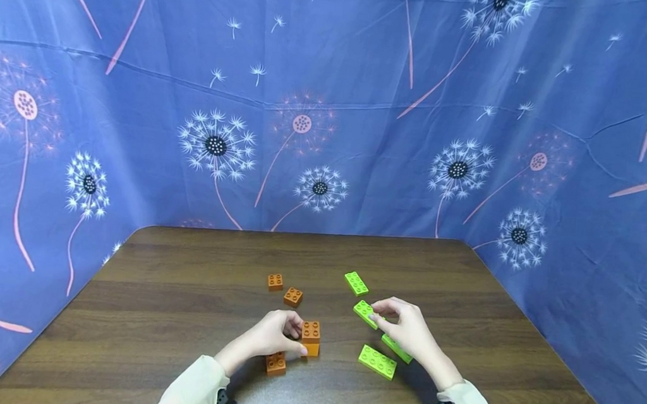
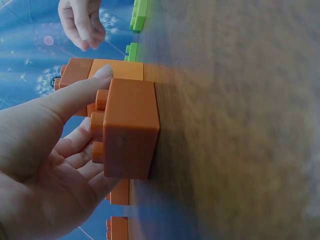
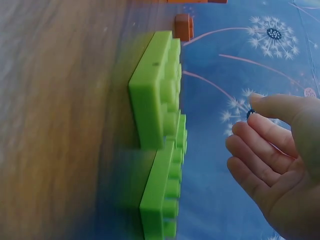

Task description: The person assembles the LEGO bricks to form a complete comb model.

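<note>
My left hand (image 1: 274, 334) grips a small stack of toy building bricks, thumb on the near side and fingers behind. The stack has a brown-orange brick (image 1: 311, 331) on top of a brighter orange brick (image 1: 312, 350). Just under that hand, another brown-orange brick (image 2: 131, 130) stands on the table, studs up, large in the left wrist view. My right hand (image 1: 406, 329) hovers over the green bricks with nothing between thumb and fingers. Below it in the right wrist view lie a near green brick (image 3: 150, 92) and a second green brick (image 3: 155, 195).
Two more brown-orange bricks, a farther one (image 1: 275, 281) and a nearer one (image 1: 293, 296), lie beyond my left hand. A long green brick (image 1: 377, 361) lies front right, another (image 1: 356, 283) farther back. A blue dandelion-print cloth (image 1: 349, 166) surrounds the wooden table (image 1: 180, 279).
</note>
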